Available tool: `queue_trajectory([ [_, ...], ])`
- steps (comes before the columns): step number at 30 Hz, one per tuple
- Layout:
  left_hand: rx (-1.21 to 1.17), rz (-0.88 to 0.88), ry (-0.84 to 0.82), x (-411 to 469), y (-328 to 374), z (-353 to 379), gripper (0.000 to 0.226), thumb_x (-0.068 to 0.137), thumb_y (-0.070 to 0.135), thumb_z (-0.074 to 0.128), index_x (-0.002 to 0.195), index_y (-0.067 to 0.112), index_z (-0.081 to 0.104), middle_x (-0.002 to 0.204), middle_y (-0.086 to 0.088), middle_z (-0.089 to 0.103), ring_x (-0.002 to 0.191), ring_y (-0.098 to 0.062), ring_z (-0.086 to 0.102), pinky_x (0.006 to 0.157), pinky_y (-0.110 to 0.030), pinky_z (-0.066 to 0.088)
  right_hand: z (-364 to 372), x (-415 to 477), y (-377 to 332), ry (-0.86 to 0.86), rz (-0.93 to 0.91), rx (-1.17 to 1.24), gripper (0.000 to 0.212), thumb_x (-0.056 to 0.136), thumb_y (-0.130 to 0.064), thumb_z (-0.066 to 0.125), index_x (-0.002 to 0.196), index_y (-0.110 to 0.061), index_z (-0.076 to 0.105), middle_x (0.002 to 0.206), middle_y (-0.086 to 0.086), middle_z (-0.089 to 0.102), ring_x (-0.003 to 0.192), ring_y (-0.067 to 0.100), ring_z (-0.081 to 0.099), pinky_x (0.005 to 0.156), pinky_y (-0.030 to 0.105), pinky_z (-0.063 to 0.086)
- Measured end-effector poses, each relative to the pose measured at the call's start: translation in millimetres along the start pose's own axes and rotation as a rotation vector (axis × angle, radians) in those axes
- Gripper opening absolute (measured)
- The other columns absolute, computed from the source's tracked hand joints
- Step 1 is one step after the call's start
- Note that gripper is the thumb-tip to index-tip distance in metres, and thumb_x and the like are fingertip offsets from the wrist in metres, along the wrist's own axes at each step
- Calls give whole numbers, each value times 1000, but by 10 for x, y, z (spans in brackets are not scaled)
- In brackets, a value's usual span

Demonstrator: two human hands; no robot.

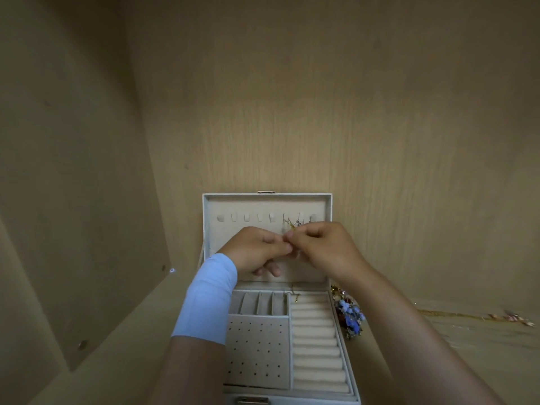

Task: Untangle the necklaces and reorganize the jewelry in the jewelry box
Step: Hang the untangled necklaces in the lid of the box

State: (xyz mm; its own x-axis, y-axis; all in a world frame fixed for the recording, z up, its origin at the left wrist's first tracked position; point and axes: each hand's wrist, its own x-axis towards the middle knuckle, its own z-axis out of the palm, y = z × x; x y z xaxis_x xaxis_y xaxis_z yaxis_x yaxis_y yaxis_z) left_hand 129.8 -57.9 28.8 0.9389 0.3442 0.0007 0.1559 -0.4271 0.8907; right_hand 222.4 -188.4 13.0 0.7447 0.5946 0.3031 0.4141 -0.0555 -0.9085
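Note:
A white jewelry box [346,346] stands open on a wooden shelf, its lid [210,211] upright with a row of hooks. A thin gold necklace chain [292,225] hangs from hooks at the lid's right. My left hand [257,251] and my right hand [324,247] meet in front of the lid, fingertips pinching the chain between them. A short piece of chain [295,296] dangles into the tray below. The tray holds ring rolls [317,343], an earring panel with holes [257,349] and small slots [260,302].
A heap of jewelry with blue and red beads [350,315] lies on the shelf right of the box. Another gold chain with pinkish beads [493,317] stretches along the shelf at far right. Wooden walls enclose the shelf at the back and left.

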Motion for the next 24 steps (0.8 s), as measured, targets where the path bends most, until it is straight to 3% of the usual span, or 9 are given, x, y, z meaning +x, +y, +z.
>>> queue_trajectory([
  [2, -76, -18, 10, -4, -17, 42, 17, 92, 22, 63, 102, 14, 73, 76, 11, 75, 48, -6, 57, 49, -19, 37, -14, 3, 13, -13, -25, -7, 13, 90, -22, 71, 84, -15, 81, 58, -17, 67, 54, -9, 57, 60, 11, 40],
  [6, -148, -21, -10, -12, -64, 10, 17, 89, 24, 67, 101, 14, 74, 97, 2, 76, 52, -9, 53, 48, -19, 35, -35, -5, 5, -11, -41, -12, 13, 90, -22, 71, 89, -14, 81, 57, -14, 67, 50, -9, 55, 54, 7, 38],
  [9, -84, -9, -1, -39, -44, -35, 14, 89, 26, 66, 94, 16, 76, 93, 5, 76, 53, -9, 52, 46, -16, 37, -42, -23, -33, -38, 18, -68, 20, 92, -25, 67, 83, -14, 80, 57, -12, 66, 44, -6, 51, 49, 9, 37],
  [12, 1, 10, 61, -40, -7, -69, 12, 89, 27, 66, 92, 20, 75, 84, 11, 75, 54, -8, 54, 47, -14, 38, -62, -66, -88, -170, 161, -168, 29, 91, -32, 63, 71, -13, 75, 64, 1, 66, 46, 10, 49, 45, 18, 37],
  [16, 31, 73, 78, -58, 63, -75, 11, 89, 23, 67, 92, 16, 75, 71, 10, 70, 55, 0, 56, 46, -8, 37, 12, -102, -65, -257, 163, -184, 22, 85, -28, 72, 75, -10, 74, 67, 3, 70, 49, 11, 53, 47, 18, 40],
  [20, 86, 146, 123, -67, 58, -65, 6, 87, 20, 70, 87, 17, 75, 73, 17, 69, 67, 11, 60, 63, -4, 41, 38, -85, -26, -221, 158, -101, 26, 87, -23, 73, 73, -1, 72, 64, 7, 70, 42, 11, 51, 43, 17, 38],
  [22, 215, 153, 184, -59, 15, -72, 7, 87, 26, 68, 90, 24, 74, 85, 18, 70, 83, 6, 61, 78, -11, 42, 1, -73, -29, -215, 140, -122, 27, 88, -23, 72, 74, 0, 73, 70, 13, 73, 43, 11, 52, 44, 17, 39],
  [24, 387, 160, 266, -66, -54, -76, 15, 90, 28, 63, 102, 27, 72, 101, 16, 67, 96, 0, 58, 86, -15, 39, -26, -55, -41, -176, 93, -217, 28, 88, -26, 72, 69, -6, 74, 64, 8, 72, 42, 4, 52, 46, 17, 39],
])
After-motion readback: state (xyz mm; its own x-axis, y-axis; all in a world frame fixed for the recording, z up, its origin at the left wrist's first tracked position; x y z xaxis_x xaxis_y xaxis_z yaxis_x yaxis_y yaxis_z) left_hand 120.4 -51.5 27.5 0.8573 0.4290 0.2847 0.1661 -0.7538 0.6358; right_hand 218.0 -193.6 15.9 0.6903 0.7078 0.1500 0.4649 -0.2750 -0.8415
